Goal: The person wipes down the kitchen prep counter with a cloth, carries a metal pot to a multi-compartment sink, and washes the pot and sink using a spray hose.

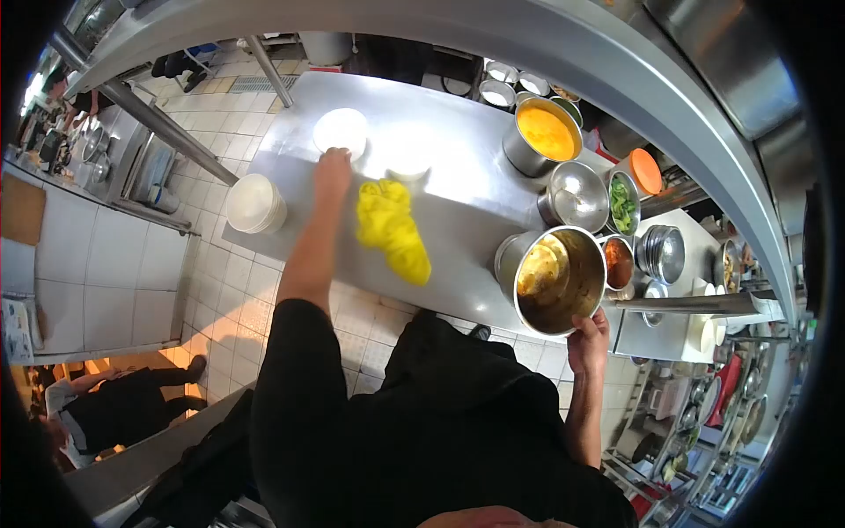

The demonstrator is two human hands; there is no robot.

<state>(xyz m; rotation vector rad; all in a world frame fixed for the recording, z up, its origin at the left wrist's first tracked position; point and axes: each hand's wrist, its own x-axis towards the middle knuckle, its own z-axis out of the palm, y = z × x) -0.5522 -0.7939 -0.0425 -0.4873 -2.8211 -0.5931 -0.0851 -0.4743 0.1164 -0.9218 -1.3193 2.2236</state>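
My left hand (334,167) reaches forward, its fingers closed at the near rim of a round white bowl (340,130) on the steel table. My right hand (588,339) grips the near rim of a deep steel pot (591,273), thumb over the edge. The pot leans toward me, with yellow-brown residue (543,267) inside. Between my hands lies a crumpled yellow cloth (392,229). A stack of white bowls (255,204) stands at the table's left edge, close to my left forearm.
Behind the tilted pot are a pot of orange-yellow liquid (546,132), a steel bowl (576,198), green leaves (622,207) and red sauce (616,262). A metal post (163,132) and overhead shelf (422,22) frame the table. Another person (123,405) is at lower left.
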